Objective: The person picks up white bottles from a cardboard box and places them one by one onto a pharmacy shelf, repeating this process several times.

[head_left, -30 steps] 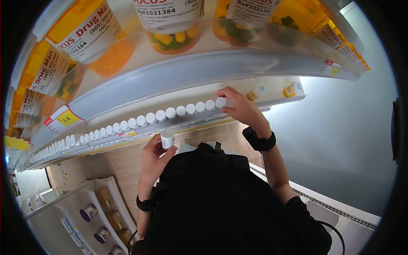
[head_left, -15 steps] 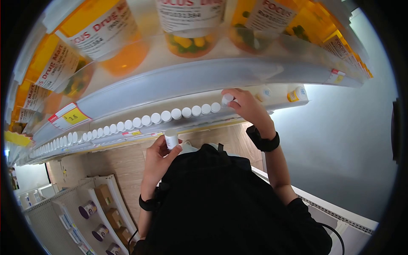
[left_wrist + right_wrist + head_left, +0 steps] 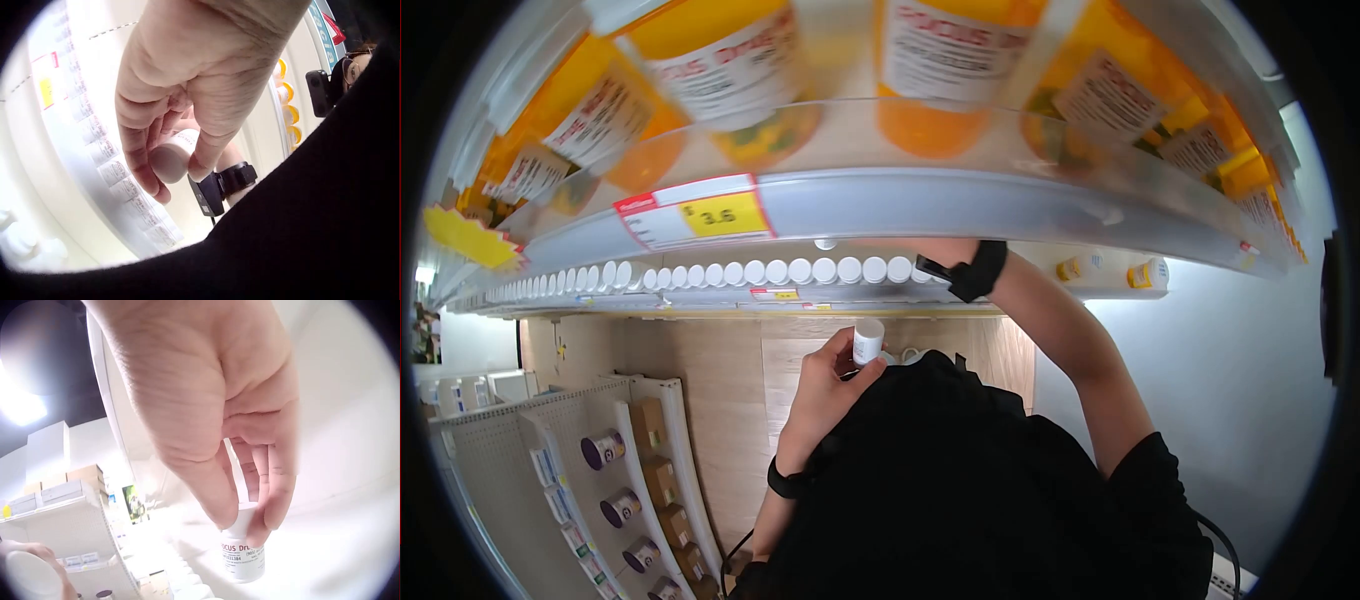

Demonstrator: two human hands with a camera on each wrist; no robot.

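My left hand (image 3: 825,395) grips a white pill bottle (image 3: 868,342) in front of the shelf, thumb on one side and fingers on the other. The left wrist view shows that bottle (image 3: 174,159) tilted, one round end toward the camera. In the right wrist view my right hand (image 3: 231,425) pinches the cap of another white pill bottle (image 3: 240,562) with a red and black printed label, upright close over the white shelf. From the head, the upper shelf's front hides most of that hand. A row of white-capped bottles (image 3: 800,271) lines the lower shelf's front edge.
Large orange pill bottles (image 3: 730,75) stand on the upper shelf behind a clear lip, with a price tag (image 3: 695,212) on its front. Small orange bottles (image 3: 1145,273) lie at the lower shelf's right end. Shelving with purple-lidded tubs (image 3: 603,450) and boxes stands at lower left.
My right hand lifted a bottle from the row's right end and moved left with it, back under the upper shelf. The left hand keeps its bottle. The head view has shifted.
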